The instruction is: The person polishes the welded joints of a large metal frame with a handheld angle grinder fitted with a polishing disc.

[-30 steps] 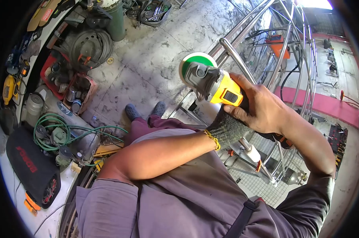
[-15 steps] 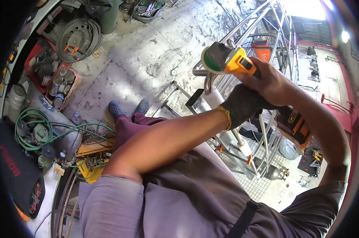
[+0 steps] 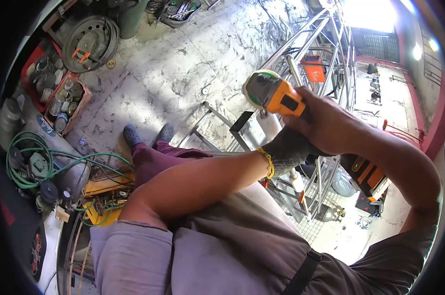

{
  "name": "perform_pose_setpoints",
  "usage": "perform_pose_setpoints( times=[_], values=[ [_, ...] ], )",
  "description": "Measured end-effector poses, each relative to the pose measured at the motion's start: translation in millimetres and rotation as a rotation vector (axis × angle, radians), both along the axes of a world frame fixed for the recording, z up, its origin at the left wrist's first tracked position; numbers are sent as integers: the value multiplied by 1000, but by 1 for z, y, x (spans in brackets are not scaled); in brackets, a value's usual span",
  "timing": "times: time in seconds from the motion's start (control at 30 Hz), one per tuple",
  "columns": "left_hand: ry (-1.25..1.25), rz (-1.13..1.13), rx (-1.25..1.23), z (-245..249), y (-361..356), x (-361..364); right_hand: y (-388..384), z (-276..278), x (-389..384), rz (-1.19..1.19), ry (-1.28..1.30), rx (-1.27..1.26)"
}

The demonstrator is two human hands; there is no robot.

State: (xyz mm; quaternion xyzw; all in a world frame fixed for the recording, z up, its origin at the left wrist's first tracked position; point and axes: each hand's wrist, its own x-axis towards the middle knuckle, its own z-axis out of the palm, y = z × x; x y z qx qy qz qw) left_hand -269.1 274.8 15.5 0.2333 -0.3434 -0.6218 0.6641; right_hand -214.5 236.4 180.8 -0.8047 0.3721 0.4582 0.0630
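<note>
A cordless angle grinder point(image 3: 280, 97) in orange and black hangs in front of me, its round green-faced disc point(image 3: 256, 88) toward the upper left. My right hand point(image 3: 326, 123), bare, is wrapped round the grinder just behind its head. Beneath it, my left hand point(image 3: 293, 150), in a dark glove with a yellow cuff, is closed round the body, its fingers mostly hidden. The battery end point(image 3: 367, 174) with a small green light sticks out past my right wrist. Just below the grinder head lies a thick pale metal tube point(image 3: 268, 126), part of a steel framework.
A tall framework of shiny metal tubes point(image 3: 341, 54) rises at the upper right. An orange machine point(image 3: 313, 69) stands within it. At left are a coiled green hose point(image 3: 17, 172), a box of cans point(image 3: 77, 101) and a wheel rim point(image 3: 90, 42). A tool tray point(image 3: 180, 12) lies at the top.
The grinder has come slightly lower and turned, so its orange head now covers more of the disc. Both hands keep their hold. The whole view has shifted a little.
</note>
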Motion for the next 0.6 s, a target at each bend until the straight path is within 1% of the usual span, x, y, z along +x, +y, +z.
perform_pose_setpoints(
  times=[0.03,0.07,0.1,0.13,0.2,0.23,0.33,0.37,0.4,0.43,0.5,0.6],
  values=[
    [-112,30,-5,0,5,2,7,-2,2,-5,23,-12],
    [-59,55,-31,-2,6,0,12,-3,4,-10,49,-24],
    [-7,80,-59,-5,6,-3,8,-6,-2,69,3,-11],
    [206,102,-110,-9,2,-8,9,-6,4,52,26,-18],
    [467,47,-138,-12,-3,-8,6,-6,17,14,73,-32],
    [513,-28,-116,-9,-6,3,0,-5,17,89,34,-32],
    [617,-172,-76,-9,-16,14,-23,-12,9,100,-27,-112],
    [604,-186,-68,-10,-20,17,-31,-13,9,104,2,-187],
    [592,-200,-59,-10,-23,18,-40,-13,6,111,-16,-190],
    [728,-236,-89,-10,-26,19,-48,-14,5,120,-35,-192],
    [733,-237,-132,-12,-26,23,-50,-16,5,104,-71,-187],
    [707,-214,-137,-10,-17,28,-31,-16,12,51,13,-175]
  ],
)
